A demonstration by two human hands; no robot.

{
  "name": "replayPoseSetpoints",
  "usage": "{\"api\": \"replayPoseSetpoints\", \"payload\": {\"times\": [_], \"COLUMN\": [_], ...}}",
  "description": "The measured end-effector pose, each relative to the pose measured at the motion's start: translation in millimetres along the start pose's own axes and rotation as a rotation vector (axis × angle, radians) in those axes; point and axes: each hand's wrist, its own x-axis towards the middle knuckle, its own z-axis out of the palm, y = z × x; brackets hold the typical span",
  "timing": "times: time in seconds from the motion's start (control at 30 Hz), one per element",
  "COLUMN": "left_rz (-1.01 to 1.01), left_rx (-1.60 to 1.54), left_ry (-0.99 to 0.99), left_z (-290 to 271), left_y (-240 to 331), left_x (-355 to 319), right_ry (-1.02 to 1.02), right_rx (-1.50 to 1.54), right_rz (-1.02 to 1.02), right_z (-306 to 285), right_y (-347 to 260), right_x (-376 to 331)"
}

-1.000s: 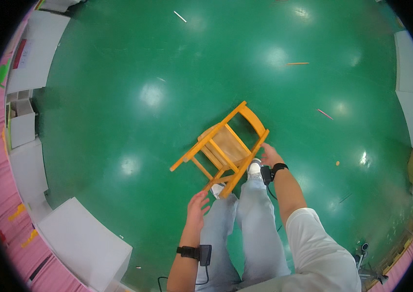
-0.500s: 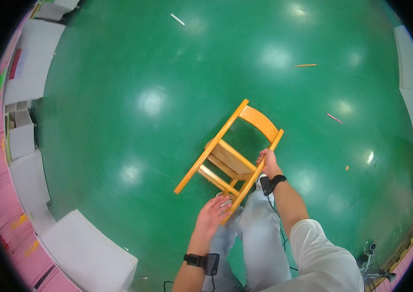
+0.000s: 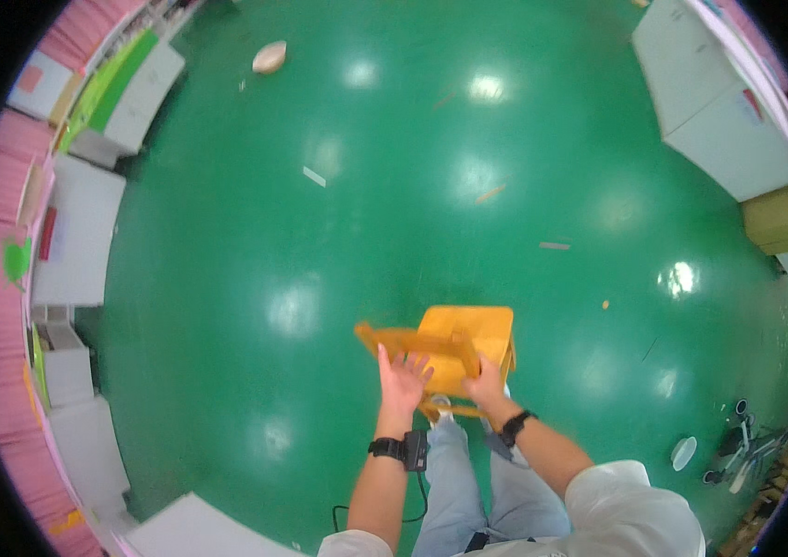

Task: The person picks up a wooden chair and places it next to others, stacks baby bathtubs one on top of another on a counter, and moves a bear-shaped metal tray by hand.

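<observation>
A small orange-yellow wooden chair [image 3: 489, 320] is right in front of my legs, its seat facing up and its curved backrest toward me. My right hand [image 3: 487, 385] is wrapped round the right post of the backrest. Under the left part of that backrest is my left hand [image 3: 401, 379], fingers spread; it is at or very near the rail, and I cannot tell whether they touch. The chair's lower parts are mostly hidden behind the seat and my hands, and the backrest is slightly blurred.
Several small strips lie on the green floor, among them a white strip [image 3: 314, 176] and an orange stick [image 3: 490, 194]. White cabinets [image 3: 78, 232] line the left side, others [image 3: 700, 102] the far right. At lower right are a white oval object [image 3: 684, 453] and a wheeled frame [image 3: 737, 450].
The chair has turned from lying tilted, underside toward me, to seat facing up. My right hand has kept its grip; my left hand has moved up to the backrest. The view has shifted.
</observation>
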Motion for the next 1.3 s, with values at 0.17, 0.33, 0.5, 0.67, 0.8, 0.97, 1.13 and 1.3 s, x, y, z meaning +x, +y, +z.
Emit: {"api": "replayPoseSetpoints", "payload": {"times": [0.17, 0.33, 0.5, 0.67, 0.8, 0.97, 1.13, 1.3], "left_rz": [0.085, -0.061, -0.074, -0.105, -0.32, -0.432, -0.473, -0.457], "left_rx": [-0.03, 0.016, 0.33, 0.657, 0.751, 0.902, 0.942, 0.99], "left_ry": [-0.087, -0.256, -0.373, -0.523, -0.571, -0.511, -0.544, -0.543], "left_z": [55, 58, 83, 127, 148, 165, 202, 244], "left_y": [6, -33, -90, -159, -231, -331, -441, -550], "left_x": [-95, -161, -210, -267, -267, -261, -301, -326], "right_ry": [0.044, -0.039, -0.029, 0.065, 0.264, 0.433, 0.544, 0.457], "right_rx": [-0.09, -0.198, -0.135, 0.083, 0.273, 0.363, 0.697, 0.888], "right_rz": [-0.106, -0.197, -0.188, -0.124, -0.052, 0.069, 0.167, 0.63], "right_z": [-41, -93, -163, -251, -301, -342, -427, -520], "right_y": [-94, -110, -138, -132, -118, -53, 1, 20], "right_x": [-89, -169, -243, -314, -365, -391, -417, -435]}}
